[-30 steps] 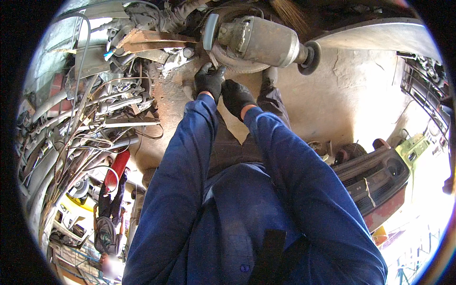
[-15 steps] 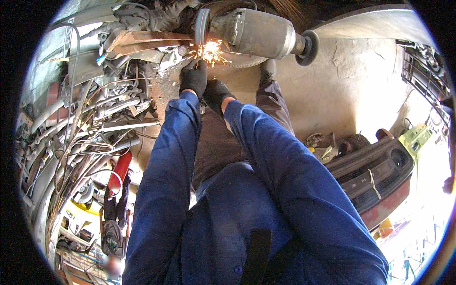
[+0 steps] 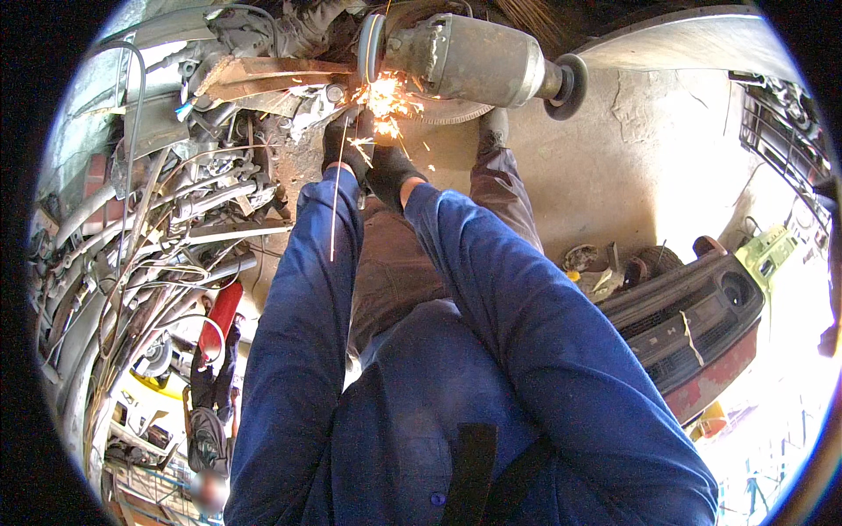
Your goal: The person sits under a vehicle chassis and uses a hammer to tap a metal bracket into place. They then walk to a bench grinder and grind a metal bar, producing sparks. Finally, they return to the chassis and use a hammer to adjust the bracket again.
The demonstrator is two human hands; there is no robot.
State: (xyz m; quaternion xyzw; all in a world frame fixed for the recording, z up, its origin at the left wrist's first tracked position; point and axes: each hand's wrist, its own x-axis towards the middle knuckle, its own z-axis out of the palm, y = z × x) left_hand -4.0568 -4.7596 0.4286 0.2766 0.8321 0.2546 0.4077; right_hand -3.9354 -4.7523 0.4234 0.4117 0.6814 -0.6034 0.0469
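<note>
My left hand (image 3: 344,147), in a black glove, is closed just below the grinding wheel (image 3: 371,48) of a bench grinder (image 3: 491,60). Close beside it on the right, my right hand (image 3: 391,174), gloved in black too, is also closed. Bright orange sparks (image 3: 386,101) burst from the lower edge of the wheel over my fingers, and one long streak falls across my left sleeve. Whatever my fingers press to the wheel is hidden by the glare and the gloves. A second wheel (image 3: 568,86) sits at the grinder's right end.
A rusty metal channel (image 3: 267,79) juts toward the wheel from the left. Piled metal parts and rods (image 3: 197,197) fill the left side, with a red piece (image 3: 221,314) below. A car bumper (image 3: 693,324) lies at right. Another person (image 3: 209,434) shows at lower left.
The sparks have grown larger and spread lower, with a long streak now over my left forearm. Both hands have shifted slightly to the left and are still together under the wheel.
</note>
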